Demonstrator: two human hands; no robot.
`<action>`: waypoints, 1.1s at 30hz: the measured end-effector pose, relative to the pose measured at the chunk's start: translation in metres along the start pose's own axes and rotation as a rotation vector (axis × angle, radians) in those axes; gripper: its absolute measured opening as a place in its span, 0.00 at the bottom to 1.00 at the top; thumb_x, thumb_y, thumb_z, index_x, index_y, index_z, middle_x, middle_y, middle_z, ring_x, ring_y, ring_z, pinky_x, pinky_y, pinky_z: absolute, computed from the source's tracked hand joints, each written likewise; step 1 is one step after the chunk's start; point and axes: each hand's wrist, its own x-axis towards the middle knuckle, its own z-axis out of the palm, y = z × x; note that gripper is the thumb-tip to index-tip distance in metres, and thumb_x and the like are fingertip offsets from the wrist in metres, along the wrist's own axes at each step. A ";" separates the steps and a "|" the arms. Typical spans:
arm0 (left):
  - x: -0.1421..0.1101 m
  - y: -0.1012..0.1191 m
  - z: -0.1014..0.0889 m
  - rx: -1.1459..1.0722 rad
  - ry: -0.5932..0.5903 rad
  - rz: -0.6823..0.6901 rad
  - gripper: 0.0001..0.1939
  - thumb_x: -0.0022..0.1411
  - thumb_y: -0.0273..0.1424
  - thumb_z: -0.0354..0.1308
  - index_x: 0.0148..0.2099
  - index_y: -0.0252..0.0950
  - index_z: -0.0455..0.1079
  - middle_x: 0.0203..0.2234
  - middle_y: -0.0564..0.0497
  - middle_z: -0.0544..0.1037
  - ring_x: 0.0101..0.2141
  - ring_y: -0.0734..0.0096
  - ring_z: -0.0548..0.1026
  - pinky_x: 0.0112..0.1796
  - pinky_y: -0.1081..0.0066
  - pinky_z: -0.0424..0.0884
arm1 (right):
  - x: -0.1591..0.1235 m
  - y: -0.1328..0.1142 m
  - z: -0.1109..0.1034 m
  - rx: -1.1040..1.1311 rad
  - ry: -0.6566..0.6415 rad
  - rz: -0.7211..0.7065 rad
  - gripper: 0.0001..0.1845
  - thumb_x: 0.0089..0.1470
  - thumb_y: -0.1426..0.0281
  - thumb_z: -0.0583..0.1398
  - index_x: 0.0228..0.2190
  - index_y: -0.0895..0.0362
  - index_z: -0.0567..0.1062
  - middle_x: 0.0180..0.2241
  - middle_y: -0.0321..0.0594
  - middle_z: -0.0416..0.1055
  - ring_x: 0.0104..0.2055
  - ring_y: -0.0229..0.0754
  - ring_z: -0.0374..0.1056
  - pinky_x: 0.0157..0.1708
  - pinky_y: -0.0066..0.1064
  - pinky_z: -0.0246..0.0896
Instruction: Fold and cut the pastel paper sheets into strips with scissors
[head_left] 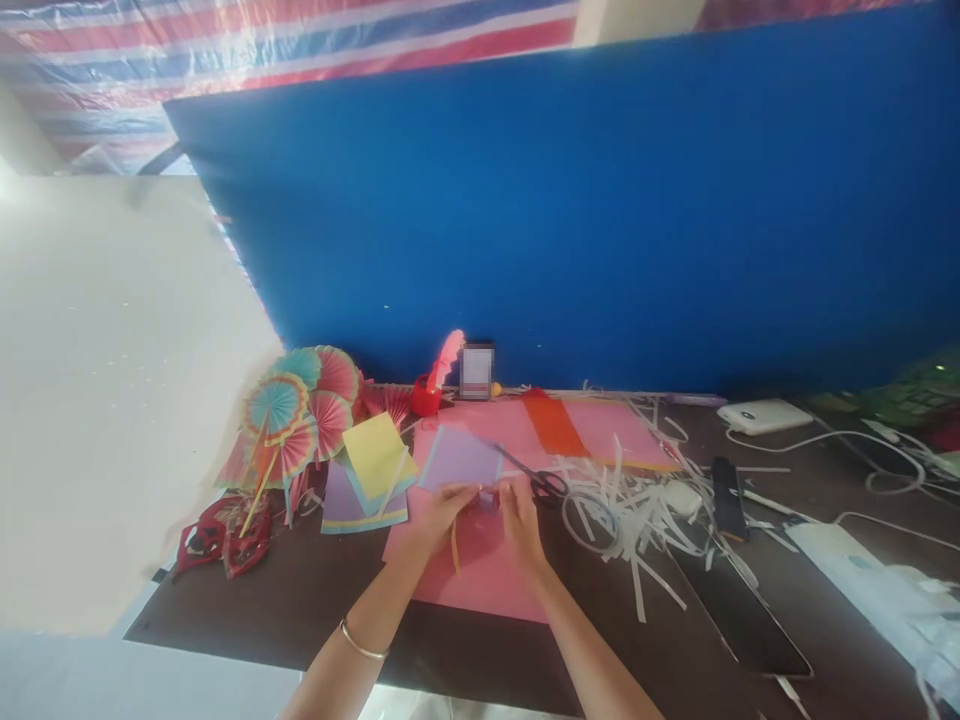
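Note:
Over the pink paper sheet (480, 585), my left hand (446, 508) and my right hand (520, 515) are close together, fingertips pinched. A narrow paper strip runs between them, and its yellowish tail (455, 550) hangs below my left fingers. How the strip is folded there is too small to make out. Beyond my hands lies a lilac paper square (459, 456). Black-handled scissors (550, 484) rest just past my right hand, blades pointing left. To the left, a yellow paper square (375, 452) tops overlapping blue and purple sheets (349, 512).
Pleated paper fans (277, 408) and a red shiny packet (226, 535) occupy the left. White paper scraps (622, 515) lie tangled at right, near a phone (742, 605), cables and a power bank (763, 416). A blue panel (562, 220) closes off the back.

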 end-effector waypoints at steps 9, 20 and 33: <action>-0.010 0.011 0.007 0.136 -0.037 -0.001 0.16 0.53 0.41 0.57 0.27 0.31 0.73 0.22 0.47 0.73 0.26 0.70 0.68 0.32 0.70 0.63 | -0.002 -0.010 0.001 0.068 -0.069 0.038 0.14 0.49 0.58 0.58 0.23 0.55 0.71 0.23 0.38 0.66 0.26 0.40 0.62 0.29 0.32 0.58; -0.006 0.004 0.002 0.195 -0.022 -0.002 0.18 0.53 0.44 0.56 0.31 0.32 0.71 0.22 0.49 0.74 0.25 0.72 0.72 0.30 0.72 0.68 | -0.001 0.001 -0.002 0.345 -0.103 0.199 0.18 0.47 0.56 0.61 0.35 0.56 0.72 0.26 0.38 0.71 0.29 0.41 0.68 0.32 0.34 0.64; 0.000 0.004 -0.008 -0.099 0.434 0.095 0.15 0.48 0.41 0.61 0.32 0.35 0.65 0.31 0.48 0.77 0.31 0.69 0.75 0.37 0.66 0.70 | -0.006 0.012 0.003 0.102 -0.392 0.135 0.22 0.45 0.65 0.62 0.43 0.55 0.65 0.27 0.36 0.71 0.30 0.40 0.69 0.34 0.35 0.65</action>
